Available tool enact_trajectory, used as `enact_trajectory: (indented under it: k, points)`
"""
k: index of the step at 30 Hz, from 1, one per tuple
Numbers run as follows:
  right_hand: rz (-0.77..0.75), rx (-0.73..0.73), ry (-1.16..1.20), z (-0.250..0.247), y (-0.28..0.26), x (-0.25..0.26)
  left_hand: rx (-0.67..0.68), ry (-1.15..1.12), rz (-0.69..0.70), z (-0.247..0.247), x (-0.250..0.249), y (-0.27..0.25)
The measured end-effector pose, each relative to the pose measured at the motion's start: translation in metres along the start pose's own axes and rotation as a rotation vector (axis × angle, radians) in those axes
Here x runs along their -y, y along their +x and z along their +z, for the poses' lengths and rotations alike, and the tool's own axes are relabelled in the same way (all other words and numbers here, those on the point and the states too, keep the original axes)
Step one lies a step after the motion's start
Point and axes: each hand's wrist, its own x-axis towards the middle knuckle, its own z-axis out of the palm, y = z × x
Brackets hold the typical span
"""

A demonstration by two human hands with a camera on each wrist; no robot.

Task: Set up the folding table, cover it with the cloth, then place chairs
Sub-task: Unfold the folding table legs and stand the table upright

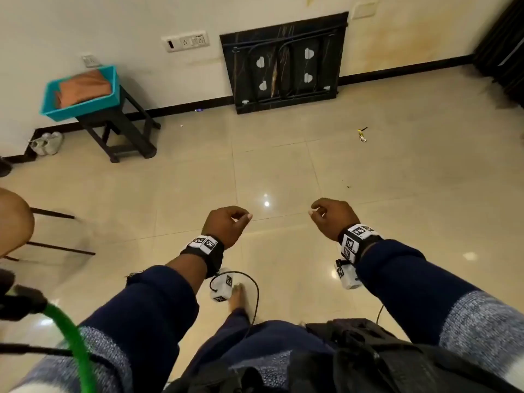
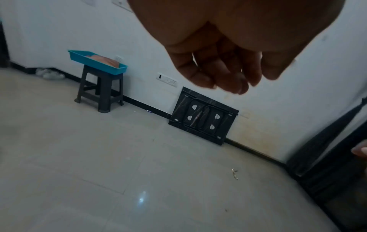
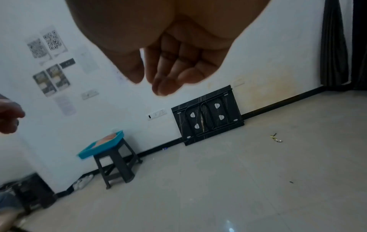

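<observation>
Nearest, the left hand (image 1: 225,225) and the right hand (image 1: 334,218) hang side by side above the tiled floor (image 1: 283,171), apart from each other, each with fingers loosely curled and holding nothing. At the left edge of the head view a chair (image 1: 17,222) with a tan seat and thin dark legs stands on the floor, only partly in frame. Farther off, toward the floor's far left corner, a dark stool (image 1: 124,129) stands near the wall and carries a teal tray (image 1: 82,107); the folded orange cloth (image 1: 83,87) lies inside the tray. A small yellowish scrap (image 1: 362,134) lies on the floor to the right. Farthest, at the floor's far edge, the folding table (image 1: 285,63) leans folded against the wall (image 1: 113,21), its black underside and tucked legs facing the room, just right of a socket panel (image 1: 185,41).
</observation>
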Motion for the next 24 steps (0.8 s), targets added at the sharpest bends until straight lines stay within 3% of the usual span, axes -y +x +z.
enact_trajectory:
  k: [2,4,8,10,14,16,18,20,22,24]
  points:
    - [0.017,-0.174,0.062,-0.009,0.019,0.01,-0.168,-0.081,-0.019,-0.009,-0.006,0.016]
    - [0.027,-0.249,0.096,-0.019,0.042,0.022,-0.274,-0.146,-0.024,-0.018,-0.01,0.037]
    - [0.009,-0.316,0.142,-0.031,0.1,0.046,-0.341,-0.238,0.003,-0.035,-0.009,0.101]
    - [0.001,-0.341,0.138,-0.037,0.126,0.054,-0.277,-0.381,-0.019,-0.045,-0.009,0.134]
    - [0.063,-0.519,0.202,-0.06,0.182,0.077,0.145,-0.869,-0.192,-0.079,-0.02,0.198]
    - [0.155,-0.635,0.312,-0.07,0.212,0.084,0.217,-1.088,-0.261,-0.1,-0.024,0.228]
    - [0.253,-0.698,0.51,-0.078,0.24,0.093,0.206,-1.322,-0.319,-0.117,-0.028,0.261]
    - [0.347,-0.63,0.886,-0.084,0.264,0.101,0.168,-1.497,-0.35,-0.13,-0.033,0.29]
    - [0.395,-0.438,1.314,-0.091,0.294,0.105,0.132,-1.594,-0.37,-0.138,-0.039,0.326]
    - [0.359,-0.291,1.511,-0.103,0.325,0.105,0.122,-1.658,-0.377,-0.141,-0.049,0.366]
